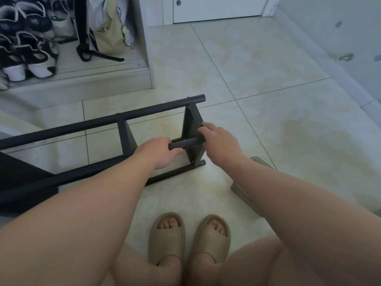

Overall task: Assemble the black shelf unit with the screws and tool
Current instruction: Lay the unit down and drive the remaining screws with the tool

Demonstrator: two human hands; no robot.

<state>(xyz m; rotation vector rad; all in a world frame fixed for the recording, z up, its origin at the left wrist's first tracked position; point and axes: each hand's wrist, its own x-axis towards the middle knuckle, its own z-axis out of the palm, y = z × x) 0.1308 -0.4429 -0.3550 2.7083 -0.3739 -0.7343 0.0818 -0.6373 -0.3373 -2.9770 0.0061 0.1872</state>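
The black shelf unit lies on its side on the tiled floor, its long tubes running from the left edge toward the middle. Two flat shelf panels stand between the tubes; the end panel is nearest my hands. My left hand grips a short black tube that sticks out at that end panel. On the panel's right edge rests my right hand, fingers curled around it beside the tube's end. No screws or tool are visible.
A low step at the back left carries several shoes and a beige bag. A white door closes the far wall. A clear object lies on the floor under my right forearm. My feet in tan slippers stand below.
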